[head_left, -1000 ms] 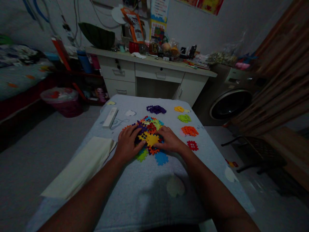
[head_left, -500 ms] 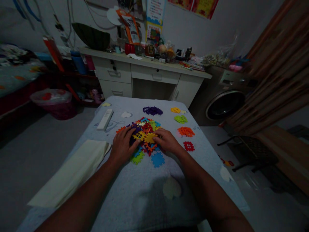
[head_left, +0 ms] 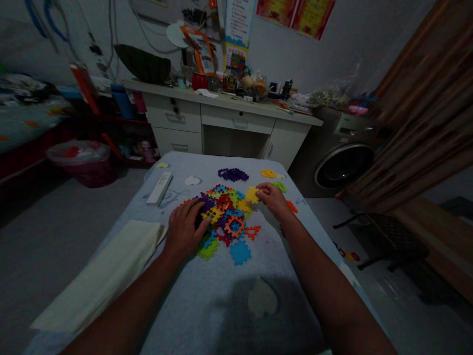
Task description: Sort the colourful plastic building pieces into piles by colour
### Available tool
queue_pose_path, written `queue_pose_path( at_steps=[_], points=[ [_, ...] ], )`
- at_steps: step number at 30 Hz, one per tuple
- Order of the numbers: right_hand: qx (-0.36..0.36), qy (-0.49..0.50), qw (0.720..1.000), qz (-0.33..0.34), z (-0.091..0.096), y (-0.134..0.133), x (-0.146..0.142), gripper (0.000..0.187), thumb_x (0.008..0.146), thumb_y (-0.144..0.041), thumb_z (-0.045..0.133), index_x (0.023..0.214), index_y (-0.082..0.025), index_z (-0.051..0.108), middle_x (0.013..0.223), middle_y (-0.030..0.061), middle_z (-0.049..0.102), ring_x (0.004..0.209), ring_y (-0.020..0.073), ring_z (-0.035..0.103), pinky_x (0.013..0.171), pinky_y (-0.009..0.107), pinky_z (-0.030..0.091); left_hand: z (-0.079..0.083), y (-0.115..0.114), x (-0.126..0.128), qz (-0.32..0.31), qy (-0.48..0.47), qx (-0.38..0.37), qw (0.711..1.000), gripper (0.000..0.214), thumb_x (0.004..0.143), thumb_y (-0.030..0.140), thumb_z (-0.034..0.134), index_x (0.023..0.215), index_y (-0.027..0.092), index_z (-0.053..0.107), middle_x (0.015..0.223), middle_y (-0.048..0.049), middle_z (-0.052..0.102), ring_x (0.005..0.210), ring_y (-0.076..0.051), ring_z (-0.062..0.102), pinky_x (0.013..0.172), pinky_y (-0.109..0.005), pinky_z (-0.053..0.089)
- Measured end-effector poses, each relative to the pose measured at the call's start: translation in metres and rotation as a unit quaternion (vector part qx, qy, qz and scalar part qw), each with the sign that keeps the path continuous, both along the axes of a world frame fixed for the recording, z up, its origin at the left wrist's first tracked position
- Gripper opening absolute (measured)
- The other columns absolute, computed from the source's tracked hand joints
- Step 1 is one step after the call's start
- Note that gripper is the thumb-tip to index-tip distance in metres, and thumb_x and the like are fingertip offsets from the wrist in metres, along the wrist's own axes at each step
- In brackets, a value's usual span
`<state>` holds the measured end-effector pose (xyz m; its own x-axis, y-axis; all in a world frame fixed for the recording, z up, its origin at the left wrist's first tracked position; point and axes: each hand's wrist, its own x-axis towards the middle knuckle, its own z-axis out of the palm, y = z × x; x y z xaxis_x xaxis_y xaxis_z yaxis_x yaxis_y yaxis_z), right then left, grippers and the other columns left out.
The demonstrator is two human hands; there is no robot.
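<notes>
A yellow notched plastic tile (head_left: 252,195) is pinched between the thumb and fingers of my right hand (head_left: 272,198), at the right edge of a mixed pile of interlocking tiles (head_left: 225,202). My left hand (head_left: 185,224) rests on the pile's left side, fingers laid over a purple tile (head_left: 205,202). Its thumb is apart from the fingers, by a yellow window-shaped tile (head_left: 212,215). Toward me lie a flat blue tile (head_left: 240,252) and a green tile (head_left: 209,250). An orange triangular tile (head_left: 253,231) sits at the pile's right.
Sorted groups of purple tiles (head_left: 233,174), yellow tiles (head_left: 268,173), green tiles (head_left: 279,187) and orange tiles (head_left: 292,206) lie around the pile, some partly behind my right arm. A white box (head_left: 159,189) and folded pale cloth (head_left: 107,266) are at left. A desk (head_left: 236,106) stands beyond.
My right hand has lifted the yellow tile off the pile and carried it right and away from me, uncovering orange and blue tiles. My left hand stays on the pile.
</notes>
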<state>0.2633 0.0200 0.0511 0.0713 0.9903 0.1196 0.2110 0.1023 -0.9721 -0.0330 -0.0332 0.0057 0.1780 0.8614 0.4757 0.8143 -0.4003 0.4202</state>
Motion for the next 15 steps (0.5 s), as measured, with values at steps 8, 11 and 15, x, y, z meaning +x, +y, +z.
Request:
queue_pose_path(
  at_steps=[8, 11, 15],
  points=[
    [-0.049, -0.017, 0.962, -0.267, 0.016, 0.081, 0.072, 0.02, 0.068, -0.006, 0.061, 0.084, -0.016, 0.058, 0.057, -0.0039, 0.057, 0.051, 0.0104, 0.057, 0.046, 0.018, 0.043, 0.003, 0.003, -0.007, 0.079, -0.026, -0.001, 0.997, 0.046, 0.093, 0.053, 0.04, 0.118, 0.022, 0.063, 0.13, -0.0115, 0.06, 0.124, -0.033, 0.052, 0.109, -0.058, 0.031],
    [-0.068, -0.043, 0.951, -0.3, 0.014, 0.101, 0.088, 0.025, 0.07, 0.0, 0.058, 0.089, -0.016, 0.056, 0.054, -0.0058, 0.054, 0.047, 0.0094, 0.055, 0.045, 0.017, 0.044, -0.002, 0.007, -0.009, 0.065, -0.039, -0.023, 0.997, 0.05, 0.091, 0.055, 0.041, 0.12, 0.02, 0.062, 0.13, -0.0125, 0.059, 0.123, -0.032, 0.053, 0.105, -0.051, 0.04],
    [-0.069, -0.074, 0.946, -0.309, 0.0, 0.119, 0.101, 0.027, 0.07, 0.002, 0.059, 0.089, -0.017, 0.057, 0.051, -0.0077, 0.05, 0.042, 0.009, 0.051, 0.043, 0.017, 0.042, -0.006, 0.01, -0.007, 0.038, -0.039, -0.048, 0.997, 0.053, 0.089, 0.056, 0.045, 0.124, 0.019, 0.058, 0.133, -0.0142, 0.057, 0.125, -0.033, 0.051, 0.106, -0.052, 0.041]
  ],
)
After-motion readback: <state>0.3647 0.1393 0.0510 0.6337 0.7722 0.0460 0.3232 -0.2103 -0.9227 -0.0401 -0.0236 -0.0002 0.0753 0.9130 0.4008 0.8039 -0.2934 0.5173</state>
